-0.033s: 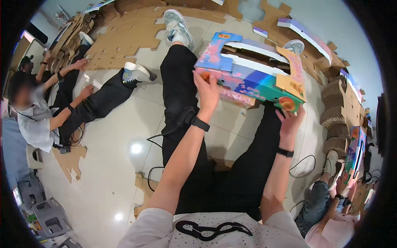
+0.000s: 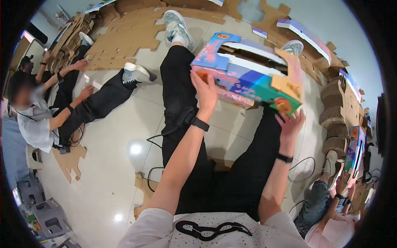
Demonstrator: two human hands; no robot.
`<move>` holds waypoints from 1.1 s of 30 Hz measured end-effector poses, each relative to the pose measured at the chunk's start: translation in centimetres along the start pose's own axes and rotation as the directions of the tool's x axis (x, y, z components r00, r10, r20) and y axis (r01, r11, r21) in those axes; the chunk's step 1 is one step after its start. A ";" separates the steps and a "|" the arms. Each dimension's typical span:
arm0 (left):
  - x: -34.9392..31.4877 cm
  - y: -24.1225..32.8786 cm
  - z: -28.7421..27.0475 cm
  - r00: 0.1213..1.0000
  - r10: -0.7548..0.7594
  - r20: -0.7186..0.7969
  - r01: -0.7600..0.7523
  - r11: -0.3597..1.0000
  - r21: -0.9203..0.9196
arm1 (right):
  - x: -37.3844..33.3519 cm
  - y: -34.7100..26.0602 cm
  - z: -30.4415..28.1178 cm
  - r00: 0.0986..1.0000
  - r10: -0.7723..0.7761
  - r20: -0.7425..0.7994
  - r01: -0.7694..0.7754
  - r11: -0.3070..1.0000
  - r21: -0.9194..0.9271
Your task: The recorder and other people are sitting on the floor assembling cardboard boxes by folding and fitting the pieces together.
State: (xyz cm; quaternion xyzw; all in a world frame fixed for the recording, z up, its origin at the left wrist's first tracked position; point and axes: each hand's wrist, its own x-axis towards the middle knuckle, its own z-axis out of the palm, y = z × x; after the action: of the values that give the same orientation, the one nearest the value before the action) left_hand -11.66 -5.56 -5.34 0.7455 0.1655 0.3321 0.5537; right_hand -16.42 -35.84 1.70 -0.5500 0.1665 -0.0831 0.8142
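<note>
A printed cardboard box (image 2: 252,78) in blue, purple, green and pink, with a cut-out top and tan flaps, is between my hands, over my right leg. My left hand (image 2: 205,93) has its fingers closed on the near left corner, beside a fruit picture. At the near right corner, my right hand (image 2: 292,126) has its thumb under the edge and its fingers round the end, partly spread. Directly below the box shows part of a second, pink printed box (image 2: 235,99). The upper box's right end is slightly blurred. Its far underside is hidden.
Flat brown cardboard sheets (image 2: 120,41) cover the far floor. Cardboard stacks (image 2: 333,107) line the right side. One co-worker sits at left; at lower right another holds a similar printed box (image 2: 355,153). Grey plastic stools (image 2: 49,217) stand at lower left. A black cable (image 2: 304,180) loops near my right wrist.
The upper box has shifted slightly left, its right end turning a little toward me. My right hand has moved slightly down with its corner; my left hand has moved slightly left.
</note>
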 end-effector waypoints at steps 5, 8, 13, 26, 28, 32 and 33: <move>0.4 1.2 -0.1 0.993 -0.117 0.031 0.119 0.989 -0.090 | -8.0 1.4 -2.9 0.838 0.030 0.545 0.142 0.952 -0.271; 0.1 2.0 -0.5 0.973 -0.212 0.086 0.222 0.965 -0.139 | -8.7 0.8 -1.8 0.874 0.131 0.467 0.055 0.930 -0.365; -0.5 2.4 -0.9 0.962 -0.225 0.156 0.235 0.971 -0.049 | -2.7 2.1 -1.3 0.966 -0.223 0.130 0.258 0.839 -0.478; 1.2 2.6 -1.8 0.998 0.001 0.070 0.017 0.965 -0.262 | 10.4 2.1 1.5 0.960 -0.005 0.280 0.119 0.912 -0.392; 1.7 3.0 -2.5 0.996 0.022 0.085 0.008 0.941 -0.338 | 10.6 2.1 1.0 0.947 0.034 0.321 0.087 0.931 -0.355; 2.2 4.4 -3.5 0.995 -0.034 0.091 0.069 0.907 -0.416 | 10.6 2.1 0.9 0.848 0.251 0.467 0.052 0.837 -0.545; 2.2 4.4 -3.5 0.996 -0.032 0.081 0.063 0.903 -0.425 | 10.5 2.3 1.0 0.817 0.306 0.489 0.038 0.818 -0.574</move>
State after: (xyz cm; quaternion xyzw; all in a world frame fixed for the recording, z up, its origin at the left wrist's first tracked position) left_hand -12.98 -3.12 0.06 0.6133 0.0867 0.3197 0.7170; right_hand -6.37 -37.41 -1.95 -0.7492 -0.0229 0.1947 0.6327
